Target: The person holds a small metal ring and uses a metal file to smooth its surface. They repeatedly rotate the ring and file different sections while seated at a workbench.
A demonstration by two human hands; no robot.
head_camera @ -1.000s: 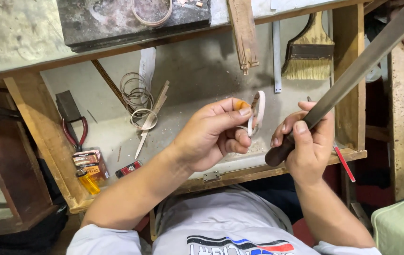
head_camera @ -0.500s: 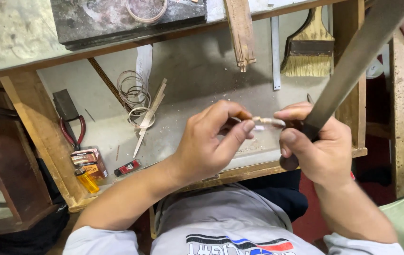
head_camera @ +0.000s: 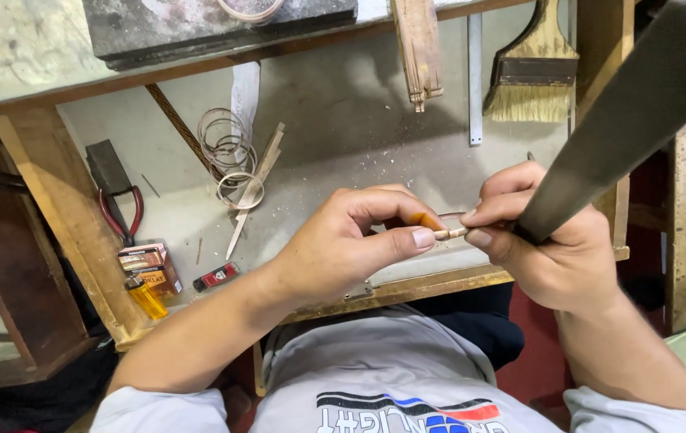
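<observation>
My left hand (head_camera: 343, 248) pinches a thin pale bangle (head_camera: 449, 233), seen edge-on, between thumb and fingers over the front of a grey bench tray (head_camera: 335, 136). My right hand (head_camera: 552, 256) grips a long dark flat file (head_camera: 640, 104) that slants up to the top right corner. Its thumb and forefinger also touch the bangle's right end. The two hands meet at the bangle, and most of its loop is hidden behind my fingers.
A flat paintbrush (head_camera: 531, 76), a metal ruler (head_camera: 475, 80) and a wooden bench peg (head_camera: 419, 48) sit at the back. Wire rings (head_camera: 227, 144), red-handled pliers (head_camera: 122, 212), small boxes (head_camera: 146, 265), a yellow lighter (head_camera: 146, 298) and a small red item (head_camera: 216, 276) lie left.
The bangle turned from face-on to edge-on. My hands drew together, and my right thumb and forefinger came onto the bangle while the file swung up to the right.
</observation>
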